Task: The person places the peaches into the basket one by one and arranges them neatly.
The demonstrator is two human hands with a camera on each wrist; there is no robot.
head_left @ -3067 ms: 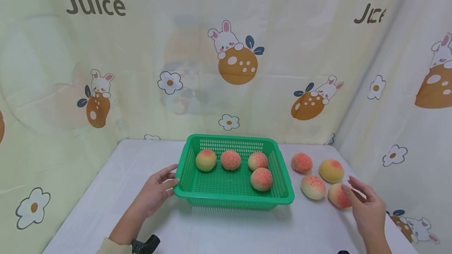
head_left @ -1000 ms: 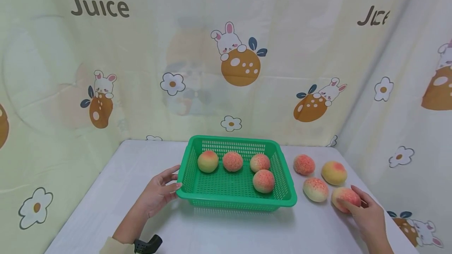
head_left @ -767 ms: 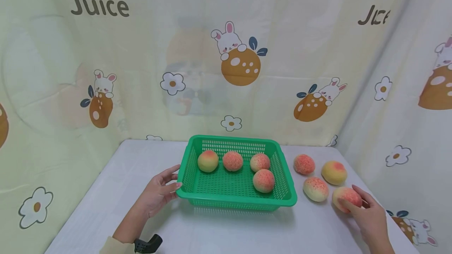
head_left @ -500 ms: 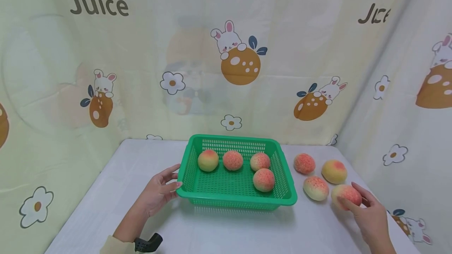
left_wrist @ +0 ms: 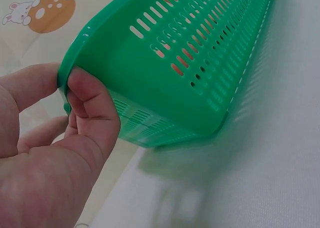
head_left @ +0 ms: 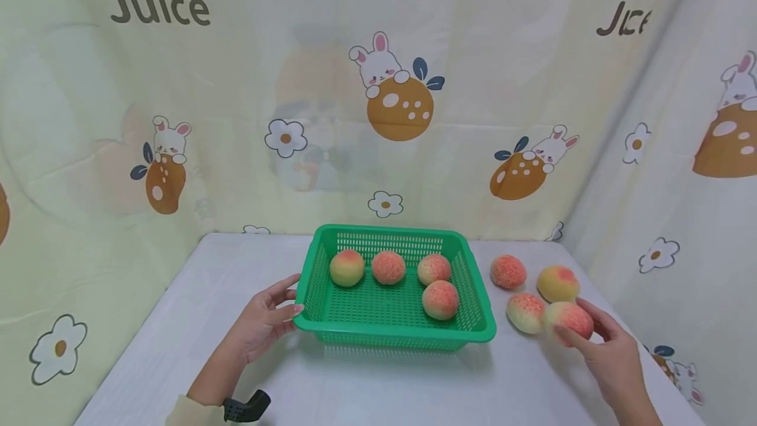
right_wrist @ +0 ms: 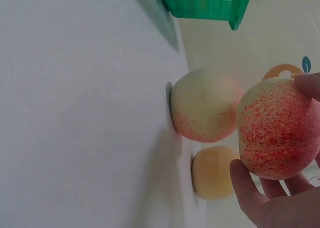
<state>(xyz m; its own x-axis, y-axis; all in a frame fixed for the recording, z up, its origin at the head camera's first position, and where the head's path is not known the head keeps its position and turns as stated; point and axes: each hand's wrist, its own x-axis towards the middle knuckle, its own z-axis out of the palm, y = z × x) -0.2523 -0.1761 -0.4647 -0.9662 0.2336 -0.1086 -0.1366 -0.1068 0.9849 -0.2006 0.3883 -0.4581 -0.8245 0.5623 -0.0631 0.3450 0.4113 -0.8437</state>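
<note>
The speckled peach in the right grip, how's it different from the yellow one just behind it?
The round cream peach with pinkish-red speckles is held up off the white table in the right grip; the round yellow peach rests on it.
The speckled peach has red dots spread widely over it, while the yellow peach has a reddish patch.
Both are roundish and outside the green rectangular plastic basket.

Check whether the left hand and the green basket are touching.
Touching. The left wrist view shows the left hand pinching the rim of the green basket between thumb and finger.
</note>
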